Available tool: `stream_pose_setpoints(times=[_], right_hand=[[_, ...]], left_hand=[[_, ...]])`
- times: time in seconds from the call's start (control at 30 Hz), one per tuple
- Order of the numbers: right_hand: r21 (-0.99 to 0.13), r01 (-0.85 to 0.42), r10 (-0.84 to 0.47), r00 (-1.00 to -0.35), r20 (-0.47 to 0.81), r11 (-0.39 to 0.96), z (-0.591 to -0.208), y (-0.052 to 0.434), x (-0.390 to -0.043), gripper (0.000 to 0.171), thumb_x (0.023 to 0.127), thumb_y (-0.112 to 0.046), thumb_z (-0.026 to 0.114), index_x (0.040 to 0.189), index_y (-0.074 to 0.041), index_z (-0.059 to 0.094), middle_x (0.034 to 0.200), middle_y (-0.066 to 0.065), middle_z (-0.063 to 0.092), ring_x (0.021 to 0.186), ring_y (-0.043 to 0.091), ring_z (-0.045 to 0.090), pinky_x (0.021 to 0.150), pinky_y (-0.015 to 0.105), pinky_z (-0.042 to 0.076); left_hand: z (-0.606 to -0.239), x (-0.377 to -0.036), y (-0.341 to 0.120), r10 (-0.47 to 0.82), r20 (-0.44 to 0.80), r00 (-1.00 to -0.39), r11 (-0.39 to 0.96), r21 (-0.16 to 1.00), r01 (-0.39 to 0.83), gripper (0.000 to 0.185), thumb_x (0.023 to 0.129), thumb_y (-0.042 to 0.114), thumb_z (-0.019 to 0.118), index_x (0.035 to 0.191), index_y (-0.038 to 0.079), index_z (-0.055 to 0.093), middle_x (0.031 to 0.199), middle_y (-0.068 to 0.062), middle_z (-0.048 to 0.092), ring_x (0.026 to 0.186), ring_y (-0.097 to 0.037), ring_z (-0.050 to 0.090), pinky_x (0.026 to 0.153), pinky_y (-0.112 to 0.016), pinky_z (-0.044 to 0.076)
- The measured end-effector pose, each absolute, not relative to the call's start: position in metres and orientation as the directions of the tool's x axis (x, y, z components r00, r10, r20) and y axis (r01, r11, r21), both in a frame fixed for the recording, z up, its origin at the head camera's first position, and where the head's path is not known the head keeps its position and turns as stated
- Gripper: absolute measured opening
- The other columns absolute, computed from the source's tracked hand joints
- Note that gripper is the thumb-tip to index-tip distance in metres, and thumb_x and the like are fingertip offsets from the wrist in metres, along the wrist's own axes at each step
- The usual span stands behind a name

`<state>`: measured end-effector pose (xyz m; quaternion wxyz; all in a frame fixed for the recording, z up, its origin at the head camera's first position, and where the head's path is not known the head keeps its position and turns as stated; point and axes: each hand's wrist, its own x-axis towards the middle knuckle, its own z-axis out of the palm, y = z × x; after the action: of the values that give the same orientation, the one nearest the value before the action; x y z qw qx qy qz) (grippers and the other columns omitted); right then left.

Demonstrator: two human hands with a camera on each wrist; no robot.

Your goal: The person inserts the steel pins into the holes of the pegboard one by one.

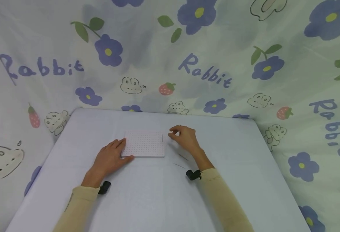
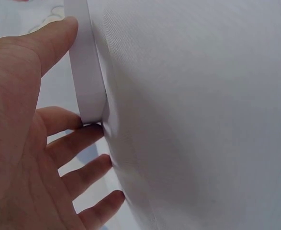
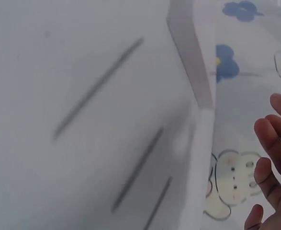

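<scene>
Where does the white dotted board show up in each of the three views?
Head: white dotted board at table centre, between both hands.
Left wrist: its edge upper left, left hand touching it.
Right wrist: its edge running down the centre-right.
Shared landmark: the white table.

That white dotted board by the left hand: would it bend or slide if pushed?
The white dotted board looks like a thick flat slab with a straight edge, so probably stiff. It lies flat on smooth cloth, so it may slide; perhaps that is why the left hand touches its edge.

Board on table, between hands
</scene>
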<state>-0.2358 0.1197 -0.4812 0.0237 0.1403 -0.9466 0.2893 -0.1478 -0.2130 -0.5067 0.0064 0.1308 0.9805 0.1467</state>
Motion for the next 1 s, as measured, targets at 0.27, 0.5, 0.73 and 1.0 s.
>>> stream_pose_setpoints(times=[0.27, 0.5, 0.73, 1.0], right_hand=[[-0.614, -0.159, -0.13, -0.987, 0.092, 0.774, -0.482, 0.175, -0.235, 0.03, 0.092, -0.043, 0.072, 0.115, -0.024, 0.077, 0.101, -0.007, 0.073, 0.088, 0.016, 0.059, 0.09, 0.05, 0.041], [-0.572, 0.003, -0.008, -1.0, -0.017, 0.82, -0.495, 0.212, -0.222, 0.025, 0.092, -0.04, 0.073, 0.11, -0.023, 0.079, 0.106, 0.001, 0.074, 0.098, 0.025, 0.065, 0.099, 0.067, 0.035], [-0.527, 0.075, 0.046, -0.997, -0.068, 0.846, -0.51, 0.223, -0.213, 0.017, 0.09, -0.038, 0.075, 0.099, -0.025, 0.081, 0.104, -0.001, 0.076, 0.107, 0.029, 0.066, 0.098, 0.068, 0.035], [-0.522, 0.093, 0.076, -0.996, -0.055, 0.848, -0.519, 0.227, -0.208, 0.014, 0.089, -0.039, 0.077, 0.094, -0.026, 0.081, 0.105, 0.0, 0.076, 0.104, 0.029, 0.067, 0.09, 0.06, 0.039]], left_hand=[[-0.507, -0.148, -0.215, 0.268, 0.044, -0.962, 0.921, 0.282, 0.269, 0.09, 0.091, 0.056, 0.067, 0.151, -0.005, 0.039, 0.152, -0.025, 0.043, 0.139, -0.047, 0.039, 0.109, -0.064, 0.035], [-0.51, -0.15, -0.213, 0.278, 0.042, -0.96, 0.92, 0.276, 0.278, 0.091, 0.092, 0.058, 0.065, 0.151, -0.005, 0.039, 0.152, -0.026, 0.042, 0.139, -0.047, 0.039, 0.109, -0.064, 0.035], [-0.512, -0.15, -0.216, 0.275, 0.044, -0.961, 0.923, 0.268, 0.276, 0.09, 0.091, 0.057, 0.066, 0.151, -0.006, 0.04, 0.152, -0.027, 0.043, 0.138, -0.048, 0.039, 0.108, -0.066, 0.036], [-0.51, -0.15, -0.214, 0.286, 0.063, -0.956, 0.917, 0.271, 0.292, 0.09, 0.091, 0.057, 0.066, 0.149, -0.006, 0.041, 0.149, -0.027, 0.045, 0.136, -0.048, 0.042, 0.107, -0.064, 0.038]])
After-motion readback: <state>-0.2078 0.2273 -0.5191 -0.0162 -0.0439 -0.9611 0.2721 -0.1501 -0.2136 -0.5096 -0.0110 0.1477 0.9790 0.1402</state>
